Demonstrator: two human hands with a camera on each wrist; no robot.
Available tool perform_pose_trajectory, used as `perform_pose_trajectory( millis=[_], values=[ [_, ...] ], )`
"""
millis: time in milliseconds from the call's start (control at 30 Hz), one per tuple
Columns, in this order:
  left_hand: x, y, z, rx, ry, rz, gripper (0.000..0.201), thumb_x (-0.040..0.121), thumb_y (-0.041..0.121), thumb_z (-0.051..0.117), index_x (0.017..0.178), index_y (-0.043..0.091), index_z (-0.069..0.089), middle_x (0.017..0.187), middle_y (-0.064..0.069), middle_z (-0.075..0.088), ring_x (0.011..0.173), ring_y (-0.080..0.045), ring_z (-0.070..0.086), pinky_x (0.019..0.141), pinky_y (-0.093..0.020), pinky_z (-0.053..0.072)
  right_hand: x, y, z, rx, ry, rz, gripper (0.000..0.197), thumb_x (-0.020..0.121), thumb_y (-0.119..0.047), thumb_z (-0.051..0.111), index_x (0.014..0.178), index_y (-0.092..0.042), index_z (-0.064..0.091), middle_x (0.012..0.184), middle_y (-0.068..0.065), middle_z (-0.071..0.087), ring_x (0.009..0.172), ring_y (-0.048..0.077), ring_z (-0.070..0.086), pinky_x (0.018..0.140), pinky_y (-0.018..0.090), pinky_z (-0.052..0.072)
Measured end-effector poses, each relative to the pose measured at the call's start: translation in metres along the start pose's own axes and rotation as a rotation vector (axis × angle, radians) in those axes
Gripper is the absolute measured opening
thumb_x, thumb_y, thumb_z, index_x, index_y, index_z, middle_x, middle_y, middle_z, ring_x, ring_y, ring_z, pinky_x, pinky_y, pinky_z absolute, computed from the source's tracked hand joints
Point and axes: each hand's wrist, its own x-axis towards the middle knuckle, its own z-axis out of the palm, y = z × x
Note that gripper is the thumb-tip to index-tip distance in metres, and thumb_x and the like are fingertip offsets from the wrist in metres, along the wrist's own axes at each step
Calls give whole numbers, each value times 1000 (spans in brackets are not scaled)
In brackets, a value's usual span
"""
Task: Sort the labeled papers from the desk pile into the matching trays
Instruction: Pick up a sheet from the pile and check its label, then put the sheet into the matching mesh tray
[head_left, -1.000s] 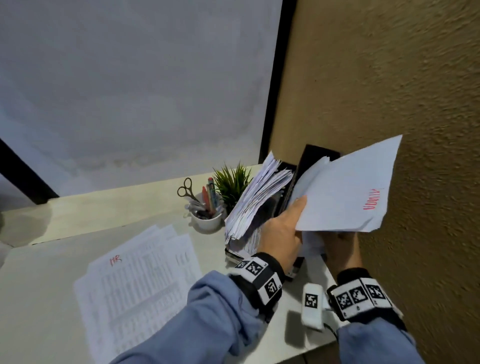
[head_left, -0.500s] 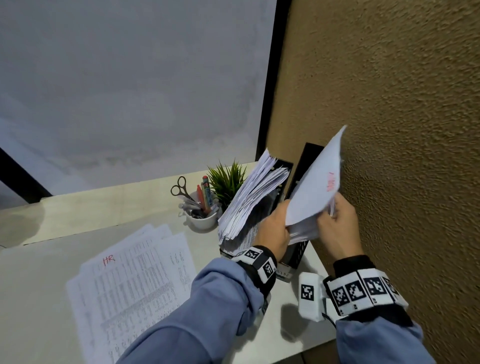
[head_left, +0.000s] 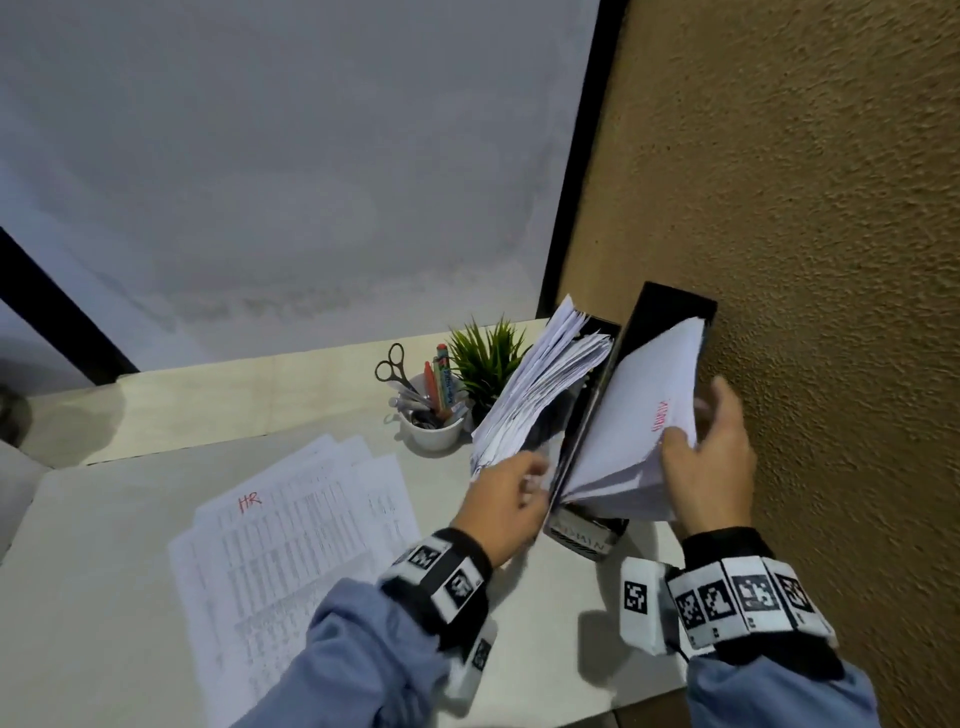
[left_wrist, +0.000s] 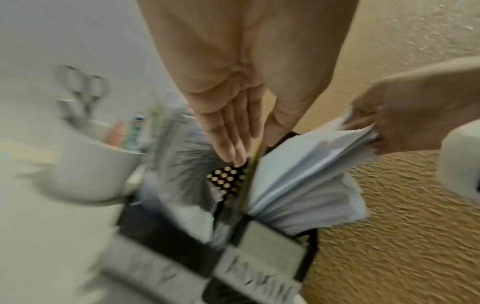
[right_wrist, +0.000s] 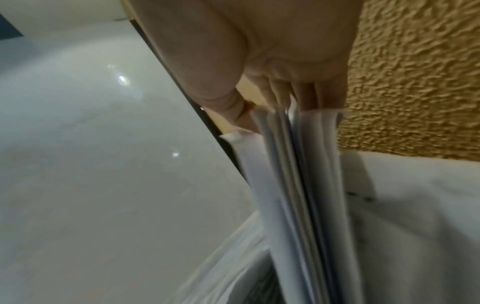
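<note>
Gripping the near top corner of the sheaf, the right hand pinches the sheets between thumb and fingers; the right wrist view shows the thumb on one face and the fingers on the other. The sheaf stands on edge in the right tray, an upright black file holder with a label on its front. The top sheet bears a red label, too blurred to read with certainty. The grip at the corner probably serves to square the sheets and seat them behind the divider.

The left hand is flat, fingers straight and together, holding nothing. In the left wrist view its fingertips point down at the divider between the two trays; contact cannot be confirmed. This placement likely steadies the holder while the sheaf settles.

The sheaf's long axis runs from the tray base up and away from the person, leaning back towards the brown wall. Its faces turn left and right; the labelled face turns left. The sheets fan apart at the top.

The left tray holds a thicker stack leaning left. The pile lies flat on the desk, top sheet marked HR in red, so sorting appears unfinished.
</note>
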Motion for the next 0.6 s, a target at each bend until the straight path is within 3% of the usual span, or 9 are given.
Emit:
perform_pose_trajectory(
  millis=[133,200,267,333,400,433,500,533,600],
  values=[
    [-47,-98,-49,-12,296,-342,21,87,6,52,101,19,60,107,-5,68,89,-18,65,83,-31,52,-27,-26,22,93,108,-337,46,85,1,46,129,-10,51,121,5,52,111,14,50,95,27,42],
    [-73,-145,-72,48,439,-527,19,88,5,53,105,12,59,112,-11,64,93,-23,61,82,-26,45,-51,-35,47,140,10,-472,39,83,6,46,117,-8,58,109,3,53,97,7,51,86,14,41],
    [-98,-180,-89,102,546,-707,27,88,8,54,114,4,56,121,-15,56,104,-30,56,88,-31,44,-83,-32,80,160,-206,-499,35,84,11,48,109,-9,61,102,3,55,89,2,52,78,3,39],
    [-119,-203,-100,171,599,-882,36,85,12,58,120,1,53,125,-18,47,112,-36,49,91,-39,44,-117,-16,118,132,-459,-399,35,86,10,48,106,-16,60,101,0,56,89,2,54,76,6,44],
    [-132,-218,-106,201,582,-1011,48,83,18,62,125,1,48,127,-20,43,114,-38,44,90,-43,44,-147,7,153,30,-666,-219,35,87,6,47,112,-17,58,109,-1,55,97,8,54,87,18,47],
    [-136,-225,-108,195,561,-1054,53,82,22,64,127,0,46,127,-21,42,115,-39,43,90,-44,44,-158,20,169,-38,-753,-114,36,89,3,46,120,-14,55,117,1,53,105,10,52,93,17,43],
    [-140,-234,-110,196,532,-1090,63,79,27,68,129,-1,42,127,-21,41,116,-39,43,94,-45,44,-173,41,195,-191,-863,36,43,92,-2,46,134,-9,44,132,6,44,120,15,46,96,10,31],
    [-140,-237,-110,196,529,-1086,66,78,28,70,130,-1,41,127,-21,41,116,-39,43,95,-46,43,-178,48,205,-247,-886,84,44,92,-4,46,136,-8,42,134,7,41,124,18,44,99,14,30],
    [-138,-239,-110,143,554,-1064,68,77,26,73,130,0,39,128,-21,42,116,-40,45,95,-46,44,-185,57,222,-296,-895,142,29,91,-7,48,117,-18,50,116,1,44,112,18,45,92,23,37]
  ],
)
